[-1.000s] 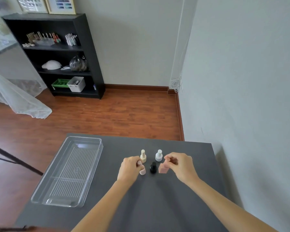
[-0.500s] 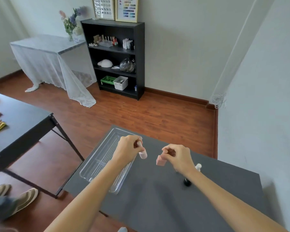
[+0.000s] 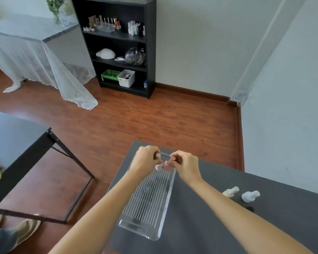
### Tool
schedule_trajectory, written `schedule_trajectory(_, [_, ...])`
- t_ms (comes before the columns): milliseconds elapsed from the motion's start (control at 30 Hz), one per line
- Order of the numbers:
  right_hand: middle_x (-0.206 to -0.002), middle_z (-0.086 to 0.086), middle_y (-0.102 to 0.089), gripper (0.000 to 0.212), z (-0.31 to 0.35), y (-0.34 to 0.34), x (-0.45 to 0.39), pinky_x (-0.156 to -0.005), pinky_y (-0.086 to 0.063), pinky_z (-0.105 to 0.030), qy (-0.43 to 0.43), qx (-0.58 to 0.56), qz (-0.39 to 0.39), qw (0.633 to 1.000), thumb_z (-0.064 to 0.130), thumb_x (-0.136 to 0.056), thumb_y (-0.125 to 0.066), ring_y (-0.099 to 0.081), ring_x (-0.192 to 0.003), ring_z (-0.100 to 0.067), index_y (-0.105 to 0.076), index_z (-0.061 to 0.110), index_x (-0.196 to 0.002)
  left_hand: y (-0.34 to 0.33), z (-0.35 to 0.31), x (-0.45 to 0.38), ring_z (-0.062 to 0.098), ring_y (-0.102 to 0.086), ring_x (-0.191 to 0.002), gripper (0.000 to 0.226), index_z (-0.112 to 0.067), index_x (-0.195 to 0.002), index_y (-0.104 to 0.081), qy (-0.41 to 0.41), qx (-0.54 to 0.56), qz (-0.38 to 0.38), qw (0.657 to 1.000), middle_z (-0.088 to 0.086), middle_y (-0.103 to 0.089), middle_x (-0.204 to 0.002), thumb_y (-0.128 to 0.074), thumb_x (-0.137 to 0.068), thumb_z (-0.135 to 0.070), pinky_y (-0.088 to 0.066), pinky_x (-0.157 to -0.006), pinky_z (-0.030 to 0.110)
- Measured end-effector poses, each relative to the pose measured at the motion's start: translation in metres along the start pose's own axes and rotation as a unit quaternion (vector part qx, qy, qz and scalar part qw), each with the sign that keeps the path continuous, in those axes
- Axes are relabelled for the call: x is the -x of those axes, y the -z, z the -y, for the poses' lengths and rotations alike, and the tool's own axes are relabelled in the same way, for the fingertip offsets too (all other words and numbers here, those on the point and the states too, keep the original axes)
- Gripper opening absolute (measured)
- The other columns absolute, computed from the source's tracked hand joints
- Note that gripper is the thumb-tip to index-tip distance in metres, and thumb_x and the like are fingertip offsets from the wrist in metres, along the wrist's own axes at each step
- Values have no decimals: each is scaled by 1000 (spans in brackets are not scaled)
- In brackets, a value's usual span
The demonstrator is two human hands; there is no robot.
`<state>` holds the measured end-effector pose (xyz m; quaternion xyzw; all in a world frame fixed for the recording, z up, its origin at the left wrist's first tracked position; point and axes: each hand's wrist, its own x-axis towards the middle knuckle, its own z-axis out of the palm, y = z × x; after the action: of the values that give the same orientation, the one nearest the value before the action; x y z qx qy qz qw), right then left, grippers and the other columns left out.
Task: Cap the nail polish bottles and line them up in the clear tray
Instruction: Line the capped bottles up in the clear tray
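Fingers (image 3: pixel 157 155) of the left hand (image 3: pixel 147 160) pinch a pale bottle (image 3: pixel 158 167); the right hand (image 3: pixel 184 165) pinches a pink one (image 3: pixel 167 167), both over the empty clear tray (image 3: pixel 160 226), frame centre. Two bottles (image 3: pixel 231 191) wait lower right on the tabletop (image 3: pixel 218 226).

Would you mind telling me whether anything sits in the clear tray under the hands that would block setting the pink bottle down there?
Nothing visible does. The left hand and right hand hold the pink bottle over the far end of the clear tray, and its ribbed floor shows no bottles. The other bottles stand apart on the table, to the right.
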<state>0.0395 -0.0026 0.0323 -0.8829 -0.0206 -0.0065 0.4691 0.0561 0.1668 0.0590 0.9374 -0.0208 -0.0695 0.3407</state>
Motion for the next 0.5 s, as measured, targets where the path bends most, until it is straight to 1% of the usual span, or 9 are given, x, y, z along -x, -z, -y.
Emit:
schedule_trajectory(100, [-58,14,-59,13,-10,-16,-12,-60,-39,-6,-32,14,0,999,2,-76,-73,-57,-58,5,-64,10,-72,-9,12,-18,26,-60,-71,9,-6,-86,-72,0,-12,26,1000,12,-71,-80,-69,-78,-6,-45,-59,29])
schedule_trajectory(167, [-63,11,-61,11,-16,-23,-18,-61,-40,-9,-52,21,2,998,3,-76,-72,-56,-59,1,-64,10,-73,-17,18,-27,30,-65,-76,8,-6,-85,-72,-1,-15,38,999,12,-72,-80,-66,-79,-5,-50,-61,33])
schedule_trajectory(233, [-68,9,-63,11,-21,-29,-22,-64,-45,-18,-68,26,1,997,5,-78,-71,-57,-65,-5,-63,11,-74,-25,24,-34,32,-66,-77,8,-6,-84,-71,-5,-15,46,999,12,-72,-79,-65,-79,-5,-53,-63,36])
schedule_trajectory(333, [-78,3,-69,5,-28,-35,-24,-70,-46,-30,-75,56,-3,996,8,-79,-69,-60,-81,-19,-66,12,-77,-36,29,-42,30,-66,-77,8,-7,-85,-71,-11,-13,58,998,10,-71,-78,-66,-80,-7,-53,-66,37])
schedule_trajectory(400, [-82,1,-71,6,-33,-38,-24,-71,-43,-31,-73,86,-7,994,9,-82,-66,-54,-88,-22,-66,14,-77,-41,31,-46,30,-64,-75,5,-8,-83,-70,-11,-11,57,998,8,-70,-76,-65,-80,-7,-52,-63,37])
schedule_trajectory(500, [-80,1,-70,6,-37,-39,-25,-72,-43,-33,-69,110,-22,991,11,-83,-65,-51,-89,-22,-66,15,-79,-48,33,-49,31,-63,-71,4,-7,-78,-67,-14,-9,51,999,7,-67,-70,-64,-80,-7,-51,-60,37])
